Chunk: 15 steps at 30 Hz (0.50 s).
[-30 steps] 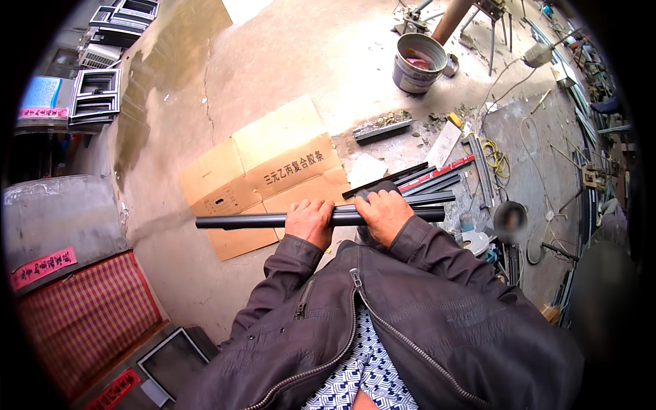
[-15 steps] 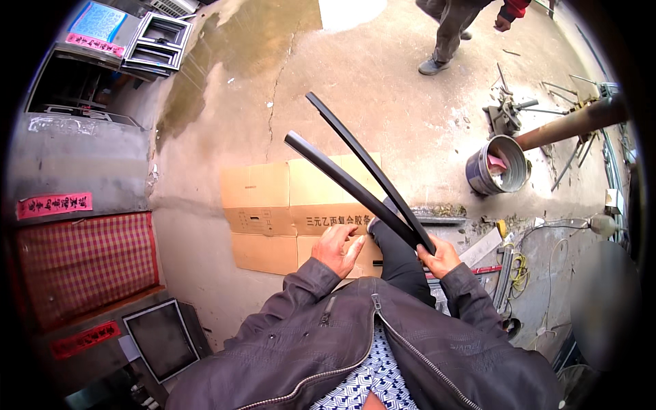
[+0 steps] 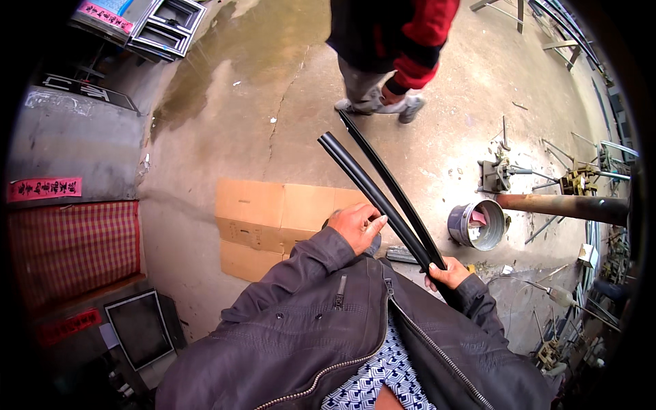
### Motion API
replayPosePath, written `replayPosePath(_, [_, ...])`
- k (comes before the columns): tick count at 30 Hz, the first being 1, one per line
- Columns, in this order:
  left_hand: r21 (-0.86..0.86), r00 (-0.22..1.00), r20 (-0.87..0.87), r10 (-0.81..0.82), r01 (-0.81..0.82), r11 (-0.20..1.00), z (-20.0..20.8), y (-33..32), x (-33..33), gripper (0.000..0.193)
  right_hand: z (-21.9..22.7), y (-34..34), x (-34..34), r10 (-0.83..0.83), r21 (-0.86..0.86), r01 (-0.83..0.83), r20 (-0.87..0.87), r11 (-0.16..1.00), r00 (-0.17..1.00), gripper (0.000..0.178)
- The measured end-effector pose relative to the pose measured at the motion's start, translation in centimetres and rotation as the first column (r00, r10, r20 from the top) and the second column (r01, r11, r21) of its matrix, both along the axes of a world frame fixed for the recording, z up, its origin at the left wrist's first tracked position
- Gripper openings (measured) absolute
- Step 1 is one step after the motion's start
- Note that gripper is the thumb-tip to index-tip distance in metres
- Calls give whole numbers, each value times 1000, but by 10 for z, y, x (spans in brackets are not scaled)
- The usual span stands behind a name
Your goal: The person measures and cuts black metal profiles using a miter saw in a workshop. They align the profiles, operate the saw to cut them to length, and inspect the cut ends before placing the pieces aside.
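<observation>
Two long black profile bars [image 3: 369, 184] spread from my right hand [image 3: 449, 273] in a narrow V toward the far left. My right hand is closed around their near ends, thumb on top. Just left of the bars, my left hand [image 3: 355, 227] is loosely bent with nothing in it, its thumb and fingers apart. Its fingertips come close to the nearer bar; whether they touch it I cannot tell. A flattened cardboard sheet [image 3: 251, 213] lies on the ground beyond my left forearm, partly hidden by it.
Another person [image 3: 383, 55] in a red and black top stands past the bars' far ends. A metal bucket [image 3: 471, 225] with scraps inside is at right, beside a rusty pipe [image 3: 560, 206] and metal stands [image 3: 495, 174]. Framed panels [image 3: 140, 329] and a checked cloth [image 3: 75, 249] are at left.
The other person has come closer, toward the middle. My left hand has moved up and right, nearer the bars. The view has shifted, and my right hand still grips both bars.
</observation>
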<state>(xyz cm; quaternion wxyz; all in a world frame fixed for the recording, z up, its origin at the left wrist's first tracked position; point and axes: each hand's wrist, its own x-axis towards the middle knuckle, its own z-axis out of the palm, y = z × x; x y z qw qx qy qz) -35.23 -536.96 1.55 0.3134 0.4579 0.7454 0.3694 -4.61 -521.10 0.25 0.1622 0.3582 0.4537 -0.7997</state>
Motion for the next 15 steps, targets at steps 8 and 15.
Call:
replayPosePath(8, [15,928,120,-353,353,935,-3,69,-56,32,35,-7,7,-104,-2,106,178,994,978,46])
replayPosePath(15, [27,842,115,-528,529,848,13,168,-83,35,51,1,-15,-290,20,290,126,957,949,45])
